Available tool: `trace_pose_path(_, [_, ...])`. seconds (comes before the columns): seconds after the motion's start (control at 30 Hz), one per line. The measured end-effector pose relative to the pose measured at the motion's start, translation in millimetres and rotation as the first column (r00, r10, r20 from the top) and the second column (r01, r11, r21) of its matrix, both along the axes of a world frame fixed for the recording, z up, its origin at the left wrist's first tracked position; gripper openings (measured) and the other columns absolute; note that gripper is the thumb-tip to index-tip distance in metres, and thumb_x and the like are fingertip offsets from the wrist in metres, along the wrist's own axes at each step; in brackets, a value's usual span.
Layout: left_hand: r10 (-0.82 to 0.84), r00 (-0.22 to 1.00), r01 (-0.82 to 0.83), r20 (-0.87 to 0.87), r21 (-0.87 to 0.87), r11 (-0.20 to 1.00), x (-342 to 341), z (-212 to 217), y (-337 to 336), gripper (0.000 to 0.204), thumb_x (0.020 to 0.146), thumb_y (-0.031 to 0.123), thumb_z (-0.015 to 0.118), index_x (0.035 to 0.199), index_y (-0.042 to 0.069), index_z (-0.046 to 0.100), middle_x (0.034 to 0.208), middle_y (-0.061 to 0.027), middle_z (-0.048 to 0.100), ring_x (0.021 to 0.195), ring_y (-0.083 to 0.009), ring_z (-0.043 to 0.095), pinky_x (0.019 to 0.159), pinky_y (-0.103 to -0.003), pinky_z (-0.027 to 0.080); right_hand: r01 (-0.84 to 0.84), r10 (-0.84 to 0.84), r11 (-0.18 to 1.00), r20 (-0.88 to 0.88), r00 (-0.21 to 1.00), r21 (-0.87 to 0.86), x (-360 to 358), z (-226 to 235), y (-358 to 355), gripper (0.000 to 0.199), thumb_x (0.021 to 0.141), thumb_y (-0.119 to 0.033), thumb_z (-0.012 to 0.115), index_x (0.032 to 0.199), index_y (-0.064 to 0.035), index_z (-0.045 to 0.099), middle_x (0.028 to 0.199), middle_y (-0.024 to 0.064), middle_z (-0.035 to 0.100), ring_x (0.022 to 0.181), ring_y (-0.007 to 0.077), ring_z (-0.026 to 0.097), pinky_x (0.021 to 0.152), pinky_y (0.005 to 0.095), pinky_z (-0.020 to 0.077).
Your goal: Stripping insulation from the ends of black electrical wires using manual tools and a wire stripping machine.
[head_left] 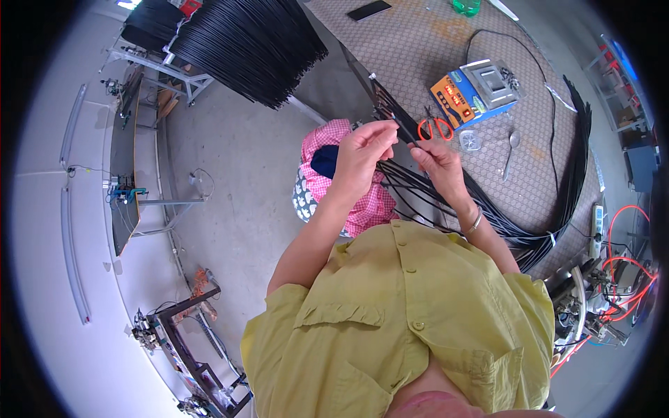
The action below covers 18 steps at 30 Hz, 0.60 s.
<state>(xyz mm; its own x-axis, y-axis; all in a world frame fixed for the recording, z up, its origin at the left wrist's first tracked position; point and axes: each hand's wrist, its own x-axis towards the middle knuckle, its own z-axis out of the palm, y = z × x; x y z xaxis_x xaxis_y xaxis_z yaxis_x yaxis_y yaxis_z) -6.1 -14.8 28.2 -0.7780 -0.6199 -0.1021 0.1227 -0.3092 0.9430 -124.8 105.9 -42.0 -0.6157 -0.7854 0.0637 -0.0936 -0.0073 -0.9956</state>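
Both of my hands are raised in front of me at the table's near left edge. My left hand [366, 152] is closed in a pinch, its fingertips beside the thin black cables; what it pinches is too small to make out. Close by on the right, my right hand [444, 169] grips a black cable [407, 131] between thumb and fingers. Under and beyond that hand, a long bundle of black cables [498, 221] lies along the table edge, bound with a white tie [552, 239], and curves up the right side. Orange-handled scissors [435, 129] lie just past my right hand.
On the patterned tabletop [418, 52] stand a blue and orange box [474, 96] with a metal piece on top, a spoon [511, 155], a clear plastic disc [470, 141] and a phone [369, 10]. Black cables hang on a rack [244, 49]. Pink checked cloth [369, 209] is below my hands.
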Motion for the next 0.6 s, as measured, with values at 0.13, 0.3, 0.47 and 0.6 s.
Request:
trace_pose_path(0.13, [-0.025,0.998,0.035,-0.061,0.166,0.986,2,5,6,0.02,0.086,0.013,0.055,0.099,-0.001,0.059,0.077,-0.0024,0.056,0.064,-0.0078,0.048,0.059,-0.019,0.041,-0.005,-0.003,0.996,-0.089,0.996,-0.094,3,-1,2,0.014,0.075,-0.008,0.066,0.086,-0.0003,0.064,0.073,0.0059,0.059,0.064,0.0111,0.054,0.058,0.0242,0.0432])
trace_pose_path(0.3, [-0.032,0.999,0.037,-0.033,0.153,0.988,6,16,13,0.018,0.085,0.011,0.056,0.096,-0.002,0.06,0.073,-0.0015,0.054,0.061,-0.007,0.046,0.056,-0.019,0.038,-0.015,-0.015,0.994,-0.265,0.964,-0.111,0,0,4,0.013,0.071,-0.005,0.068,0.083,0.0001,0.064,0.073,0.0083,0.06,0.064,0.0156,0.056,0.059,0.0251,0.0442])
trace_pose_path(0.47, [-0.022,0.999,0.021,-0.036,-0.024,0.999,9,15,13,0.015,0.081,0.008,0.059,0.092,-0.001,0.062,0.071,0.0002,0.056,0.06,-0.0034,0.047,0.053,-0.016,0.037,-0.051,0.015,0.993,-0.306,0.952,-0.111,2,4,3,0.013,0.071,-0.004,0.068,0.082,0.0004,0.064,0.072,0.0089,0.06,0.066,0.017,0.058,0.06,0.0258,0.0449])
trace_pose_path(0.6, [-0.026,1.0,0.026,-0.001,-0.086,0.996,11,16,13,0.011,0.08,0.006,0.06,0.088,-0.002,0.062,0.069,0.0009,0.056,0.059,-0.0027,0.047,0.052,-0.016,0.037,-0.112,0.083,0.989,-0.275,0.958,-0.091,3,7,5,0.014,0.072,-0.004,0.067,0.084,0.0007,0.063,0.076,0.0082,0.06,0.069,0.0148,0.058,0.061,0.0249,0.046])
